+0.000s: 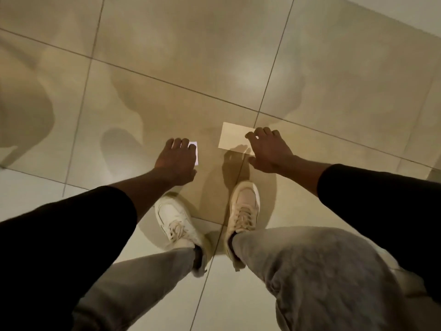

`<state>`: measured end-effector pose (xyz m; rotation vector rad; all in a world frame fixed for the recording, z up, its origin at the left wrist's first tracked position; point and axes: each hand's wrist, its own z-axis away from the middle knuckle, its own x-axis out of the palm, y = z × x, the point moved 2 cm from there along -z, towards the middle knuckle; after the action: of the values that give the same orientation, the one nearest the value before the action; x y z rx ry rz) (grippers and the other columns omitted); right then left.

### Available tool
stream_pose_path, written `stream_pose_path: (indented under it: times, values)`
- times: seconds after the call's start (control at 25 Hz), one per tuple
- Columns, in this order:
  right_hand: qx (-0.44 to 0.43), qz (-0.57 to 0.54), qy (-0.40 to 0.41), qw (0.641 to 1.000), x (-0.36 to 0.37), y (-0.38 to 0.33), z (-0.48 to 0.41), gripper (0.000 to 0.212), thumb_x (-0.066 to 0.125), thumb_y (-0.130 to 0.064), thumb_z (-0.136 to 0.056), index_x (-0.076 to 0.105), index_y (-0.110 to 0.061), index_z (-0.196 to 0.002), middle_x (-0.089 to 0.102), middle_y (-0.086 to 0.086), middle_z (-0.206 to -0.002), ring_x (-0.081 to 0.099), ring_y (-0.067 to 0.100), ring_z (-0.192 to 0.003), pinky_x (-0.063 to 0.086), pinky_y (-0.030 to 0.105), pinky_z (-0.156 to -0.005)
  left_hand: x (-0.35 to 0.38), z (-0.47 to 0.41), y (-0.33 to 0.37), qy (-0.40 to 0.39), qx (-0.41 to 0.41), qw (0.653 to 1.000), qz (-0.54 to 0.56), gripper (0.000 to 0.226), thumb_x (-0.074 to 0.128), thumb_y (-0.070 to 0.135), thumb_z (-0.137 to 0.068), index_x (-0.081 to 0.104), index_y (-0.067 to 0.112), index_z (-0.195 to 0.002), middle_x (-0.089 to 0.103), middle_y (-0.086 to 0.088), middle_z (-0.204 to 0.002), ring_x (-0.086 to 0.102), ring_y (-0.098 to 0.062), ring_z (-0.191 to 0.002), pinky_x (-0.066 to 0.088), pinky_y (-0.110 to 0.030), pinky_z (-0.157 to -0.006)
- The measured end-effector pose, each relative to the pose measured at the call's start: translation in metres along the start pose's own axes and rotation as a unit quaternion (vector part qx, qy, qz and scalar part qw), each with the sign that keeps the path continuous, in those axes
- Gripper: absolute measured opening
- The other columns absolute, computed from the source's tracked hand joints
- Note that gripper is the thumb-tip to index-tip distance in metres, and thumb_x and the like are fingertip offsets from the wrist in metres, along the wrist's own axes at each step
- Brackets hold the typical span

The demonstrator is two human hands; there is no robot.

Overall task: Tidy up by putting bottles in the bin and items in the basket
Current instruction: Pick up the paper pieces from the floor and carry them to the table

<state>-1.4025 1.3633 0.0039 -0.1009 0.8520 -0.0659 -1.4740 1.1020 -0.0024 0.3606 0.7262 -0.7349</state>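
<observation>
I look straight down at a tiled floor. A small white card lies flat ahead of my left shoe. My left hand covers its left part, with bent fingertips resting on its top edge. A larger cream paper lies to the right across a tile joint. My right hand hovers over its right end with fingers spread and casts a shadow on the sheet below. Neither sheet is lifted. No bottle, bin or basket is in view.
My two pale sneakers stand just behind the papers, with grey trouser legs below. Glossy beige floor tiles with dark joints stretch ahead, marked by soft shadows and light reflections.
</observation>
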Motion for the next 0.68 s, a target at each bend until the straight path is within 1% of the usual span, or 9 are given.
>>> stream_pose_path:
  times: [0.12,0.2,0.32,0.4,0.48,0.56,0.6,0.68]
  values:
    - [0.007,0.010,0.012,1.000,0.035,0.014,-0.035,0.077,0.071,-0.047,-0.087,0.040,-0.013,-0.149,0.048,0.018,-0.145,0.044,0.037,-0.133,0.038,0.050,-0.109,0.033,-0.032,-0.005,-0.010,-0.014,1.000,-0.008,0.078,0.078,0.044,-0.086,0.043,0.004,-0.143,0.047,-0.019,-0.146,0.049,-0.038,-0.133,0.038,-0.046,-0.113]
    - [0.016,0.012,0.041,0.999,0.051,0.020,-0.056,0.080,0.074,-0.050,-0.085,0.041,-0.014,-0.148,0.050,0.017,-0.142,0.046,0.037,-0.130,0.039,0.051,-0.108,0.052,-0.050,-0.008,-0.002,-0.027,0.999,-0.024,0.083,0.084,0.038,-0.082,0.041,0.006,-0.145,0.046,-0.017,-0.143,0.050,-0.035,-0.129,0.042,-0.043,-0.106]
    - [0.032,0.013,0.061,0.998,0.068,0.020,-0.080,0.084,0.079,-0.053,-0.081,0.041,-0.016,-0.146,0.051,0.015,-0.138,0.047,0.035,-0.126,0.041,0.051,-0.106,0.074,-0.063,-0.012,0.024,-0.055,0.998,-0.018,0.085,0.087,0.041,-0.078,0.042,0.007,-0.141,0.046,-0.014,-0.138,0.051,-0.031,-0.121,0.048,-0.040,-0.097]
    - [0.062,0.015,0.069,0.996,0.075,0.019,-0.090,0.086,0.082,-0.053,-0.077,0.042,-0.016,-0.143,0.050,0.015,-0.135,0.046,0.035,-0.124,0.042,0.052,-0.104,0.081,-0.069,-0.013,0.046,-0.076,0.996,0.000,0.086,0.092,0.043,-0.073,0.044,0.008,-0.136,0.047,-0.012,-0.133,0.052,-0.029,-0.115,0.048,-0.038,-0.093]
    - [0.095,-0.002,0.073,0.993,0.080,0.015,-0.098,0.087,0.086,-0.051,-0.072,0.043,-0.017,-0.140,0.051,0.014,-0.132,0.047,0.035,-0.122,0.043,0.052,-0.100,0.086,-0.072,-0.013,0.051,-0.086,0.995,0.018,0.085,0.094,0.040,-0.071,0.044,0.009,-0.132,0.051,-0.010,-0.126,0.053,-0.028,-0.109,0.047,-0.038,-0.093]
    - [0.125,-0.041,0.055,0.990,0.080,0.013,-0.106,0.088,0.088,-0.052,-0.069,0.044,-0.020,-0.138,0.054,0.013,-0.131,0.048,0.034,-0.122,0.043,0.054,-0.100,0.088,-0.074,-0.014,0.049,-0.085,0.995,0.034,0.082,0.093,0.039,-0.073,0.044,0.010,-0.131,0.057,-0.008,-0.124,0.055,-0.028,-0.109,0.047,-0.039,-0.095]
    - [0.125,-0.053,0.036,0.990,0.078,0.014,-0.109,0.084,0.088,-0.053,-0.069,0.048,-0.021,-0.137,0.056,0.012,-0.130,0.049,0.034,-0.122,0.043,0.054,-0.100,0.088,-0.074,-0.016,0.045,-0.088,0.994,0.049,0.079,0.092,0.041,-0.075,0.045,0.011,-0.130,0.059,-0.008,-0.124,0.055,-0.028,-0.110,0.047,-0.039,-0.095]
    - [0.119,-0.064,0.004,0.991,0.075,0.014,-0.111,0.073,0.084,-0.054,-0.074,0.058,-0.024,-0.135,0.059,0.012,-0.125,0.049,0.034,-0.120,0.043,0.051,-0.100,0.086,-0.075,-0.022,0.041,-0.106,0.991,0.064,0.064,0.085,0.045,-0.081,0.052,0.013,-0.124,0.061,-0.009,-0.122,0.055,-0.028,-0.111,0.047,-0.039,-0.094]
